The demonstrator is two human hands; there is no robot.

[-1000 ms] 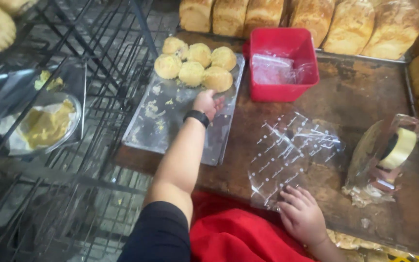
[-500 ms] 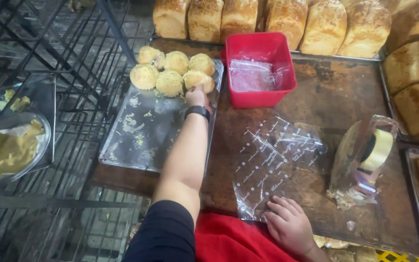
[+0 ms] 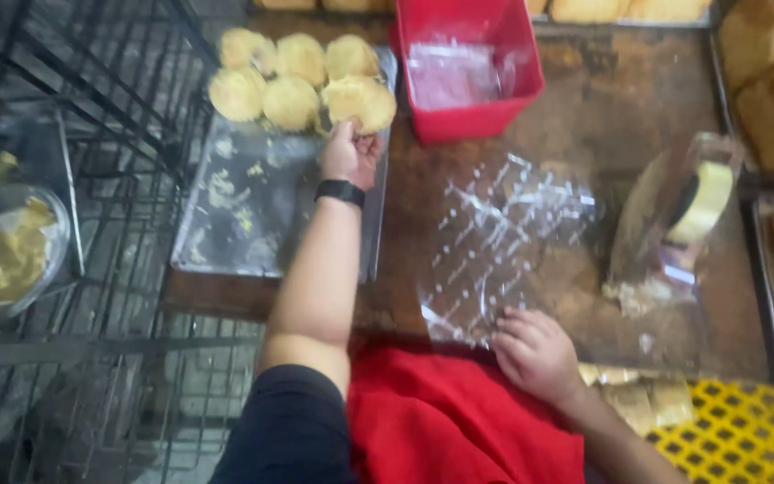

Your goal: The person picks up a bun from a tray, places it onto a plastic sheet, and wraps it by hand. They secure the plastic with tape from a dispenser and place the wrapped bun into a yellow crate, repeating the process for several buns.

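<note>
Head view: left hand [image 3: 349,154] pinching round bun [image 3: 362,100] at tray [image 3: 253,233] far edge; right hand [image 3: 535,351] flat, fingers spread, pinning clear bag [image 3: 503,237] just ahead on worktop [image 3: 620,99]. Risk: soft bun likely crumbling if squeezed.

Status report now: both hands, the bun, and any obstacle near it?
Left hand gripping the nearest bun on the metal tray. Right hand pressing the clear patterned bag flat on the table. Red bin close beside the bun.
</note>
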